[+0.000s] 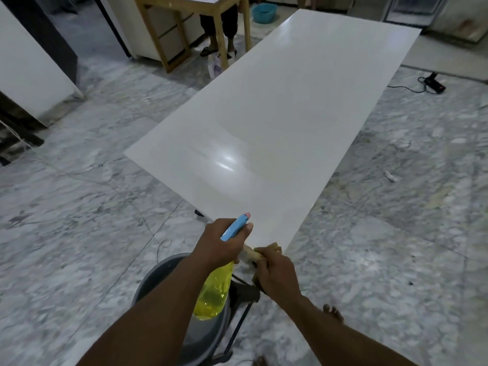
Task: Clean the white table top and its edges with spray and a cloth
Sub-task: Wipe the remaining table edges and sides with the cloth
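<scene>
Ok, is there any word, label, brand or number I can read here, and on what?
None can be read.
Spray bottle in the left hand: no label shows.
Cloth in the right hand: no print shows.
White bag by the wooden table: purple print, too blurred to read.

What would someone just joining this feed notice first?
The long glossy white table top fills the middle, running away diagonally over the grey marbled floor. At its near corner, the left hand grips a clear spray bottle of yellow liquid with a blue head, while the right hand holds a tan cloth at the edge. A round grey bucket sits on the floor just below.
</scene>
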Demonstrator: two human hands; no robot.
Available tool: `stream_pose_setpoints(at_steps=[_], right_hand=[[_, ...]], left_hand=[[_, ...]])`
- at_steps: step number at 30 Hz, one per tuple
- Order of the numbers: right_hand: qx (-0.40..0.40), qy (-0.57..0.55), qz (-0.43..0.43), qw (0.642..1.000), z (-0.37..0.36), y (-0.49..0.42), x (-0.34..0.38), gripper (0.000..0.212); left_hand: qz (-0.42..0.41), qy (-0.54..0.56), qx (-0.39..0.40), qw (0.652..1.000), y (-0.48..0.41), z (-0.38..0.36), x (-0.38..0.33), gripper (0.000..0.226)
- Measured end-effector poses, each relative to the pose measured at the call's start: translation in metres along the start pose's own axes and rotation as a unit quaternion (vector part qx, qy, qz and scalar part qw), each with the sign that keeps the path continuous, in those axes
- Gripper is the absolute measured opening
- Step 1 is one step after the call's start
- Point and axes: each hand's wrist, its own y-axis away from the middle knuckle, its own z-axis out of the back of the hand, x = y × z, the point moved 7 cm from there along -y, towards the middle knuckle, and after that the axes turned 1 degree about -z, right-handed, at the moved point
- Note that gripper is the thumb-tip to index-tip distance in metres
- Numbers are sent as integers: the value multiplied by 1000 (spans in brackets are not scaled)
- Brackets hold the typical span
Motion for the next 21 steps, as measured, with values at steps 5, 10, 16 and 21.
stream_pose_setpoints(at_steps=[5, 10, 16, 21], right_hand=[[-13, -581, -331, 743, 86, -39, -22, 53], [-56, -715, -247, 652, 225, -93, -22, 67], [-48, -683, -215, 696, 361, -168, -41, 56], [-38, -650, -197, 732, 461, -227, -42, 54]], left_hand=[[-37, -7, 46, 998, -34, -31, -51, 12], [-65, -73, 115, 989, -96, -87, -131, 38], [-106, -110, 157, 976, -194, -169, -251, 45], [-123, -95, 152, 976, -260, -213, -341, 49]])
